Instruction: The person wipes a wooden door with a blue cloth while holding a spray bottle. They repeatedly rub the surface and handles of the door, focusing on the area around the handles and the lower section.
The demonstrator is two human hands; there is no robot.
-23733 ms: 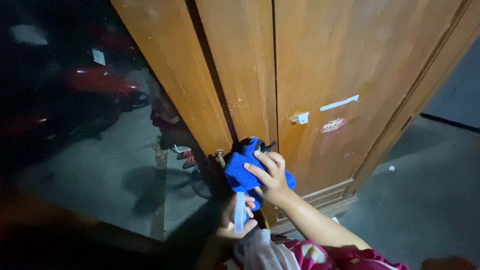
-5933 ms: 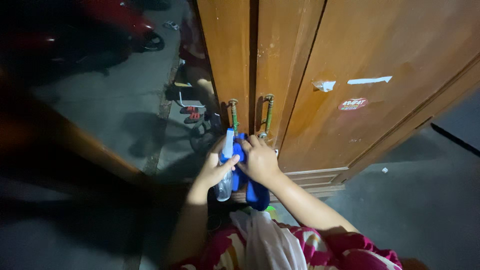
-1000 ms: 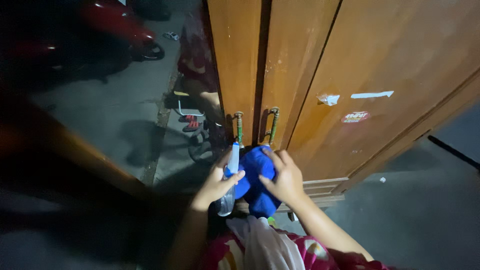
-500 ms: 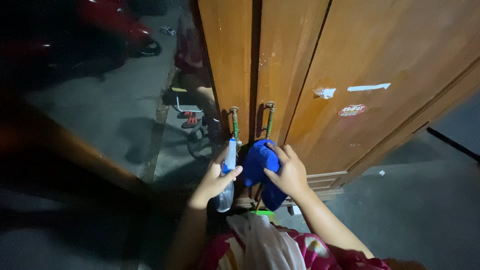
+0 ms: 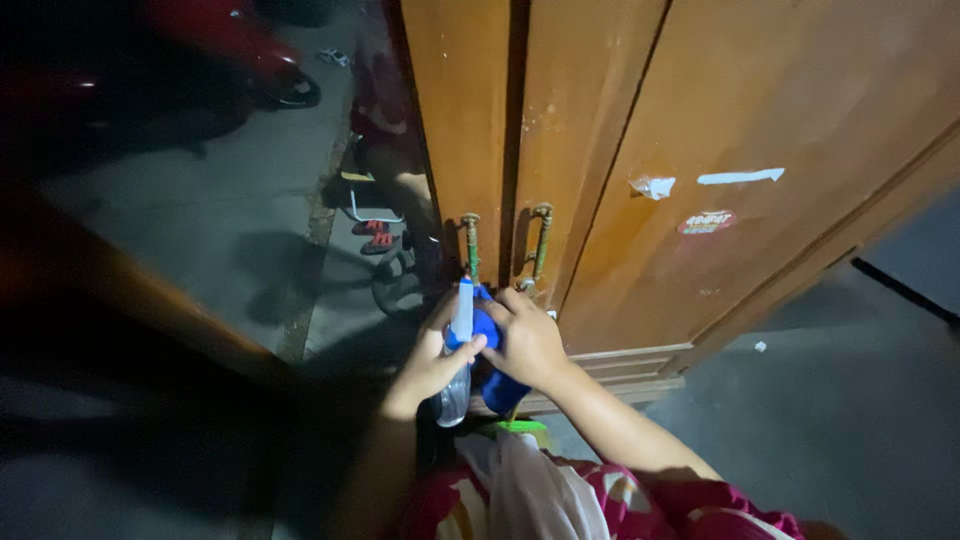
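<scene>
The right hand (image 5: pixel 527 340) presses a bunched blue cloth (image 5: pixel 497 385) below the brass door handles (image 5: pixel 541 243), fingers curled over it; the left hand (image 5: pixel 432 362) grips a clear spray bottle (image 5: pixel 457 350). Better to wipe firmly and aim away.

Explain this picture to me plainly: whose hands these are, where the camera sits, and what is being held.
There is no machine here. A person wears a camera on the head, so the view looks down along their own arms. The left hand grips a small clear spray bottle with a white top. The right hand presses a blue cloth low against a wooden door, just under two upright metal handles. The door also bears scraps of white tape and a red oval sticker. To the left are a grey concrete floor, red sandals and, in the dark, something red that is too dim to identify.
</scene>
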